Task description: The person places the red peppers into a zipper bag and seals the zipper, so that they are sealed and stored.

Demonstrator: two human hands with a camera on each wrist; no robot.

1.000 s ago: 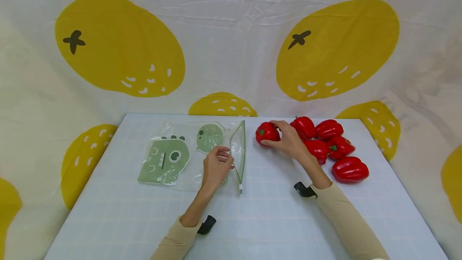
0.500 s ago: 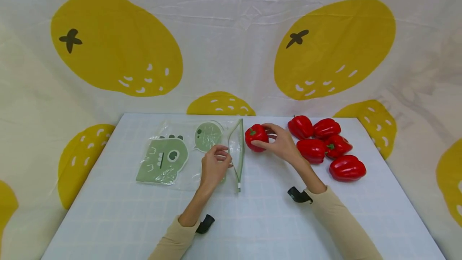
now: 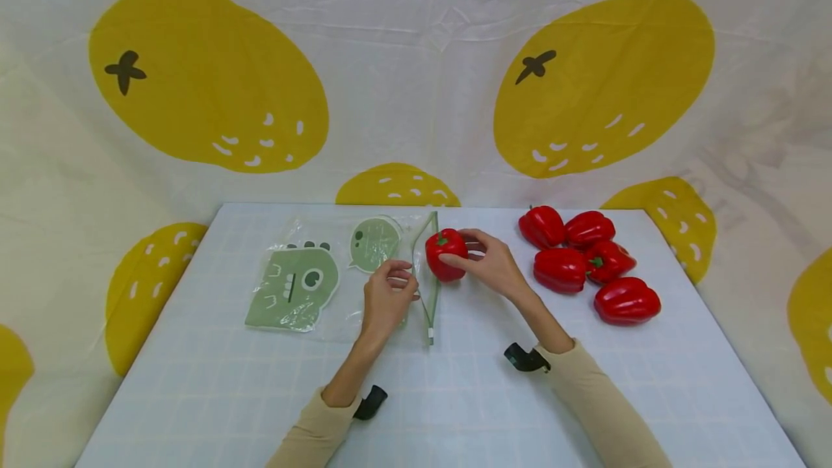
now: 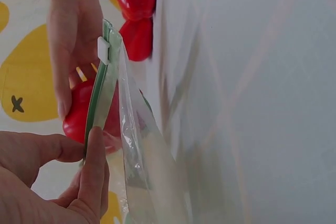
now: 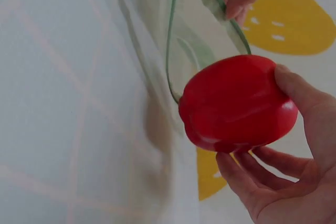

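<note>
A clear zip bag with green dinosaur prints lies on the table, its green-edged mouth held apart on the right side. My left hand pinches the upper edge of that mouth between thumb and fingers, as the left wrist view shows. With my right hand I grip a red bell pepper by its side, thumb on one face and fingertips on the other. In the right wrist view the pepper overlaps the bag's opening. A white slider sits at one end of the zip.
Several more red bell peppers lie grouped at the right of the table. Behind the table hangs a pale cloth printed with big yellow fruit.
My right hand has carried the bell pepper left, from beside the other peppers to the bag's mouth. The left hand has kept its place on the bag's edge.
</note>
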